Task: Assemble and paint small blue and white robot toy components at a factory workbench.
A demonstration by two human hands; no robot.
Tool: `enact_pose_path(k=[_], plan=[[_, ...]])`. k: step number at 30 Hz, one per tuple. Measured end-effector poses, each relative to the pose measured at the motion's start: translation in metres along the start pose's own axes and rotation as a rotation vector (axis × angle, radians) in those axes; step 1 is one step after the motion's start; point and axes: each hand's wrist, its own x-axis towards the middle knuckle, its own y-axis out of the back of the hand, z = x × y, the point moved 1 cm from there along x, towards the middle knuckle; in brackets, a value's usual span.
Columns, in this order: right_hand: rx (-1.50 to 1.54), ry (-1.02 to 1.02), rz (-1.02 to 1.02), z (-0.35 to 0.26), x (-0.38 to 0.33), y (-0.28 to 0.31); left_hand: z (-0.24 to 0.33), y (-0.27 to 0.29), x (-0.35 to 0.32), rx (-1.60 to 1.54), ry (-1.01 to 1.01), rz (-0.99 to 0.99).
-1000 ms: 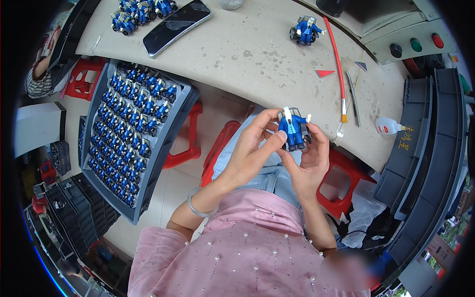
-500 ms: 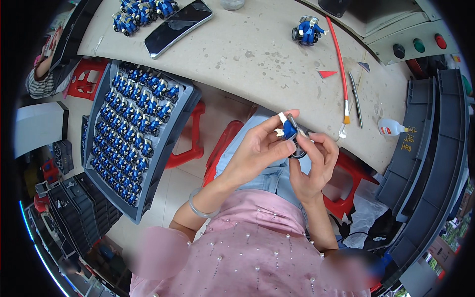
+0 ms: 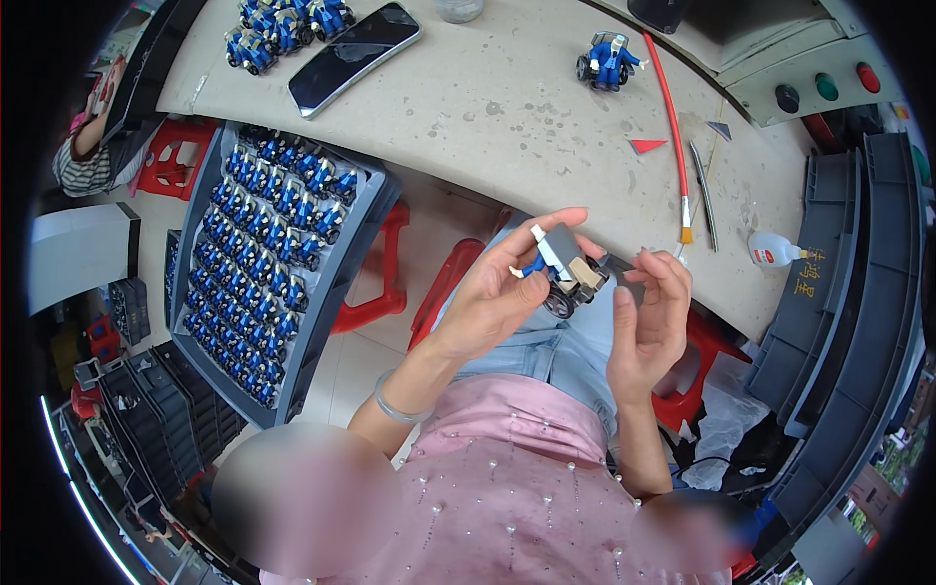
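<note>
My left hand (image 3: 492, 304) is closed around a small toy figure in a wheelchair (image 3: 560, 255), above my lap by the table's front edge. The toy is turned with its grey backrest up; a white part, a bit of blue, beige pieces and a black wheel show. To the right, my right hand (image 3: 651, 327) is apart from the toy, its fingers loosely curved and the thumb separate from them. Further back on the table stands a similar blue figure in a wheelchair (image 3: 610, 64).
A grey tray (image 3: 336, 263) at left holds rows of blue figures. On the table are a phone (image 3: 356, 60), a heap of figures (image 3: 283, 29), a red-handled brush (image 3: 673, 127), a thin metal tool (image 3: 704, 195) and a white bottle (image 3: 773, 250). Red stools (image 3: 385, 273) stand below.
My right hand has let go of the toy and moved right. In my left hand the toy has turned, so its grey backrest and wheels now show.
</note>
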Motion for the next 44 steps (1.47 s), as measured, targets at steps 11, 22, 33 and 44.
enact_pose_path(k=[11,22,33,44], plan=[[0.407,-0.386,-0.524,0.006,0.052,0.012,0.001,0.007,-0.008,0.303,0.151,-0.096],[0.348,-0.273,-0.558,0.011,0.054,0.000,-0.004,0.017,-0.006,0.199,0.208,-0.096],[0.289,-0.356,-0.580,0.006,0.056,0.008,-0.011,0.011,-0.004,0.084,0.294,0.005],[-0.136,-0.142,-0.426,-0.024,0.059,0.000,-0.035,0.014,-0.011,-0.894,0.576,-0.241]])
